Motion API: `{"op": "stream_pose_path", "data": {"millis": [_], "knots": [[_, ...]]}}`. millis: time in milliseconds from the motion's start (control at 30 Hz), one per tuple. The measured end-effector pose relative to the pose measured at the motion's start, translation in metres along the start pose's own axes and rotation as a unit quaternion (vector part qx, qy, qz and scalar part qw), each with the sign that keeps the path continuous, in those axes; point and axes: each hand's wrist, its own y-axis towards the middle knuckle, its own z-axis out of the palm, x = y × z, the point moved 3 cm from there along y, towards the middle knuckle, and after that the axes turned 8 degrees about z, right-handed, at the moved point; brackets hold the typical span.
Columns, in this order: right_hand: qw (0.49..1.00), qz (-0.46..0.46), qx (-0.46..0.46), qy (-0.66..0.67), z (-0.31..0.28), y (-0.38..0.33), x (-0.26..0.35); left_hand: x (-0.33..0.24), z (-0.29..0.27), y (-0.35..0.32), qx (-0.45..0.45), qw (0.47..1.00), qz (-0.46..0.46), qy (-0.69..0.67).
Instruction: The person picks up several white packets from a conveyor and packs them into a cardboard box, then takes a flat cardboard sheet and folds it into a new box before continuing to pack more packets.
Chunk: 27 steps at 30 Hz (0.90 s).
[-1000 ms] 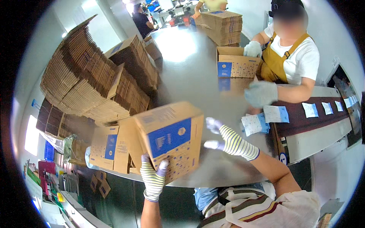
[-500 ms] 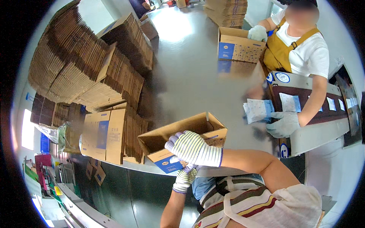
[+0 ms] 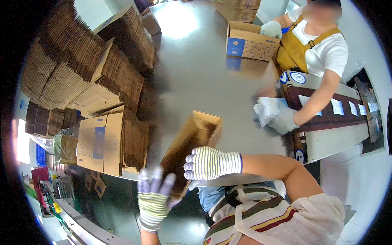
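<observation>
A brown cardboard box [image 3: 188, 143] with its far end open lies tilted at the near edge of the grey table [image 3: 196, 77]. My right hand [image 3: 212, 163], in a striped glove, has its fingers curled on the box's right side wall. My left hand [image 3: 153, 196], also gloved, has its fingers spread at the box's near lower end. The hand is blurred, and whether it touches the box is unclear.
Tall stacks of flat cardboard [image 3: 77, 69] fill the left, with a stack of folded boxes [image 3: 104, 141] near me. Across the table a person in a mustard apron [image 3: 314, 45] touches an open box [image 3: 249, 41] and holds white packets [image 3: 267, 111] beside a conveyor [image 3: 339, 118].
The box has swung from lying crosswise to pointing away from me. My left hand has come out from under it with spread fingers. The other person's hand has moved left with the packets.
</observation>
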Motion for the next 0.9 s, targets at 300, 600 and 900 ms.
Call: {"op": "stream_pose_path", "data": {"millis": [300, 600, 900], "knots": [[0.955, 0.207, -0.207, 0.057, -0.012, -0.012, -0.040, -0.005, 0.042, 0.048, -0.017, 0.994, 0.106, 0.021], [0.933, 0.205, -0.286, 0.079, 0.003, -0.004, -0.054, -0.010, 0.054, 0.053, -0.144, 0.986, 0.079, 0.026], [0.926, 0.217, -0.292, 0.101, 0.009, -0.006, -0.059, -0.021, 0.049, 0.058, -0.167, 0.984, 0.054, 0.019]]}}
